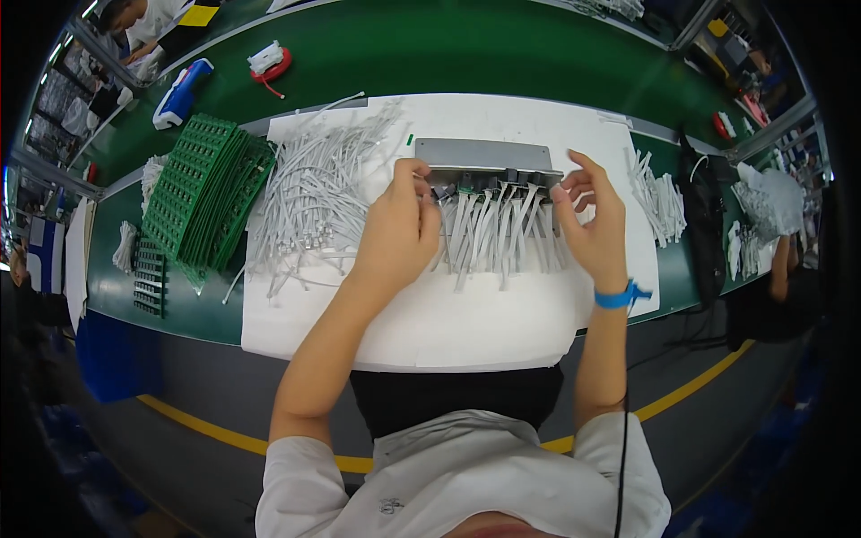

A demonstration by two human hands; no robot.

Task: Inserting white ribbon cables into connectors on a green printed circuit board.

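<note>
A grey metal fixture (484,155) lies across the white work sheet in front of me. Along its near edge sits a row of small dark connectors, from which several flat white cables (502,235) hang toward me. My left hand (404,215) is closed at the fixture's left end, its fingers curled around that corner; the thumb side partly hides the grip. At the opposite end my right hand (594,211) has its fingers apart and bent, the index finger raised and the thumb close to the fixture's corner. A blue band (621,294) circles my right wrist.
Left of the fixture is a loose heap of white cables (314,193). Beyond it lean stacked green circuit boards (193,184). More white cables (659,202) lie at right, beside a black bag-like item (704,220). A blue-and-white tool (182,93) and red roll (276,67) sit farther back; other people work nearby.
</note>
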